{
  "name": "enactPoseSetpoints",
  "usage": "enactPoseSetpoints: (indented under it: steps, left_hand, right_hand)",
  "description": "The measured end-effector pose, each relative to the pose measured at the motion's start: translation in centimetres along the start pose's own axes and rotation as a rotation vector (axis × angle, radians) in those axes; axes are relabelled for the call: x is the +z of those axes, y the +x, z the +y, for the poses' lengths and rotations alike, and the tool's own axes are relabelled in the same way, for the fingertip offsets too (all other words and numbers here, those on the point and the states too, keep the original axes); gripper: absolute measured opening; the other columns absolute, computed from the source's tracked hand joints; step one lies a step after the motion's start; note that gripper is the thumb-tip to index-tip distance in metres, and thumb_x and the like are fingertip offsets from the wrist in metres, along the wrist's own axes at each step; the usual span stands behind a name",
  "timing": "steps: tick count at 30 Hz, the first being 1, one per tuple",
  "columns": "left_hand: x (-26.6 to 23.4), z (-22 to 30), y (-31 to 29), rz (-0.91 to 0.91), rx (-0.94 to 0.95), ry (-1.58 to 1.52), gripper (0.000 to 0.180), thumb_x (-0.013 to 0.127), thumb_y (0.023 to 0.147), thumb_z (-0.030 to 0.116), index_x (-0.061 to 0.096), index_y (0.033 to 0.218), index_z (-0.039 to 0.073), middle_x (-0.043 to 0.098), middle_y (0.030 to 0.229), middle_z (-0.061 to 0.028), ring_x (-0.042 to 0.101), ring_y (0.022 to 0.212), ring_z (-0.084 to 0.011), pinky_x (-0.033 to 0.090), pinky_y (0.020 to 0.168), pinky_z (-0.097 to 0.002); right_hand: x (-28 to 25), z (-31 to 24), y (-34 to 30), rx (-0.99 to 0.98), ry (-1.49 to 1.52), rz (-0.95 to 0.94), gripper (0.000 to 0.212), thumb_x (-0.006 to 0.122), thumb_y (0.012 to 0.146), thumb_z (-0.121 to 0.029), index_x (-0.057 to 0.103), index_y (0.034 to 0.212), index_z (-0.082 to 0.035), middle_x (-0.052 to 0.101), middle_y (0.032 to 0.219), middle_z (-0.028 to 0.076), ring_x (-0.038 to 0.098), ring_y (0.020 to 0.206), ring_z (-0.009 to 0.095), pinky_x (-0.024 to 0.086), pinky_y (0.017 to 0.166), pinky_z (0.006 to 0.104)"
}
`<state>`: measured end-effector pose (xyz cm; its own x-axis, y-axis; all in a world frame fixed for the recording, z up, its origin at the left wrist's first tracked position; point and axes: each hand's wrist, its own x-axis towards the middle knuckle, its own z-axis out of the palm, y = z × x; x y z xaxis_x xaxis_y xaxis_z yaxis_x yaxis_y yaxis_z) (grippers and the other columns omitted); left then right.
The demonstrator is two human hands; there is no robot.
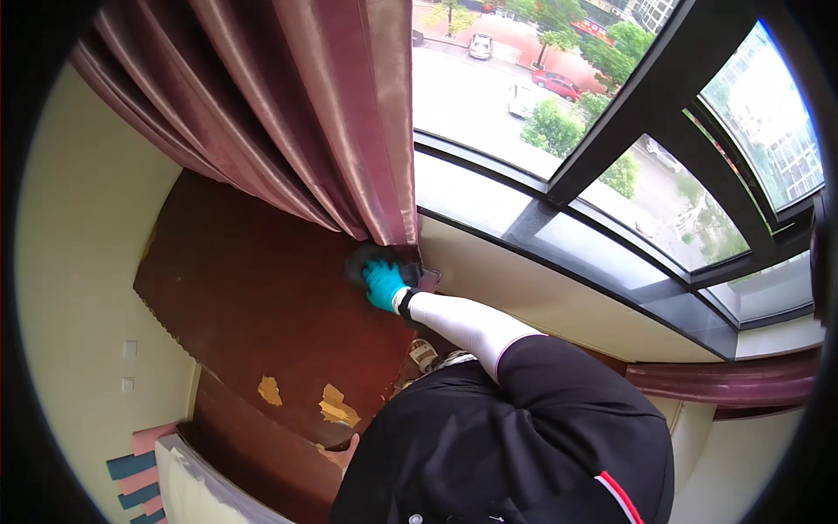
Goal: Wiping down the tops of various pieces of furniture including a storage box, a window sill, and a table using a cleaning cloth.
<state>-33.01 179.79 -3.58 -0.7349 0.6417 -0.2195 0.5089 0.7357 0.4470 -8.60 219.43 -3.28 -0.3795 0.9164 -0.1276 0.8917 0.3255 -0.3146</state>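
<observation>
My right hand (pixel 384 285), in a teal glove with a black band at the wrist, presses a dark grey cloth (pixel 357 265) against a reddish-brown board (pixel 253 271). Its fingers are closed on the cloth, and some motion blur softens both. The cloth lies just below the hem of a shiny mauve curtain (pixel 323 113). Lower down, my bare left hand (pixel 344 454) rests at the board's near side with its visible fingers apart; my black top hides the rest of it. Two patches of worn surface (pixel 338 405) show yellowish material near that hand.
A dark-framed window (pixel 559 196) runs along the right, above a pale low wall (pixel 515 279). A shoe (pixel 424 354) is visible beside the board. At lower left stands a pale padded piece (pixel 201 489) next to pink and blue-grey strips (pixel 138 480). Switches (pixel 130 349) sit on the left wall.
</observation>
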Motion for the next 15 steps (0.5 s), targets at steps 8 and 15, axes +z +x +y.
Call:
enactPoseSetpoints:
  steps: [8,15]
  left_hand:
    - [-0.1,-0.1,0.1,0.042,0.055,0.078,0.12,0.093,0.051,0.04,0.027,0.141,-0.006,0.036,0.143,-0.0243,0.037,0.132,-0.0356,0.03,0.111,-0.044]
    - [-1.8,0.6,-1.2,-0.079,-0.031,-0.394,0.109,0.093,0.052,0.017,0.032,0.141,0.0,0.041,0.139,-0.0178,0.041,0.129,-0.0302,0.036,0.109,-0.0428]
  right_hand:
    - [4.5,-7.7,-10.4,-0.923,0.117,-0.129,0.036,0.062,0.078,-0.024,0.061,0.112,-0.014,0.052,0.133,0.007,0.045,0.129,0.027,0.037,0.104,0.0471]
    - [-0.7,-2.7,-0.8,-0.522,0.131,0.245,0.015,0.052,0.082,-0.013,0.063,0.09,-0.006,0.063,0.094,0.017,0.061,0.086,0.032,0.05,0.074,0.0432]
